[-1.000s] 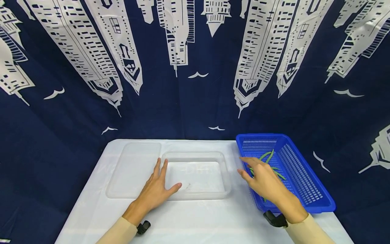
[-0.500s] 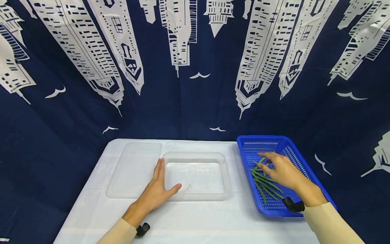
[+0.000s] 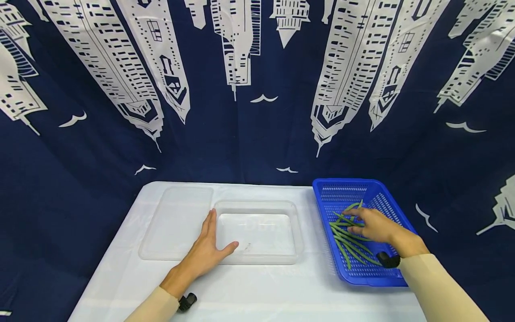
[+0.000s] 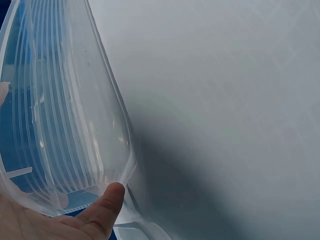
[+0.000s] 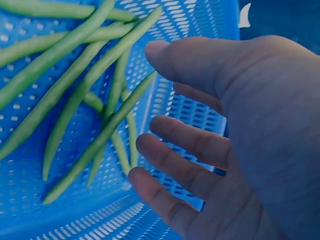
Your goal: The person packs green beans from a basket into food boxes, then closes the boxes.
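My left hand [image 3: 205, 248] lies with straight fingers along the left edge of a clear plastic container [image 3: 299, 232], thumb spread over its near side. In the left wrist view its thumb [image 4: 107, 207] touches the ribbed container wall. Several green beans [image 3: 352, 246] lie loosely crossed in a blue perforated basket [image 3: 402, 223]. Reaching down into that basket, my right hand [image 3: 376, 226] is at the far part of the beans. The right wrist view shows its fingers [image 5: 185, 165] apart from the thumb, nothing between them, with bean tips close by.
A flat translucent lid [image 3: 177, 223] lies left of the container, partly behind my left hand. All stand on a white-covered table [image 3: 257, 295]. A dark blue curtain [image 3: 237, 143] printed with white buildings hangs behind.
My right hand has moved from the basket's left rim rightward over it, then lower toward the beans, with more of them showing. The left hand has stayed at the container, its fingers drawn together.
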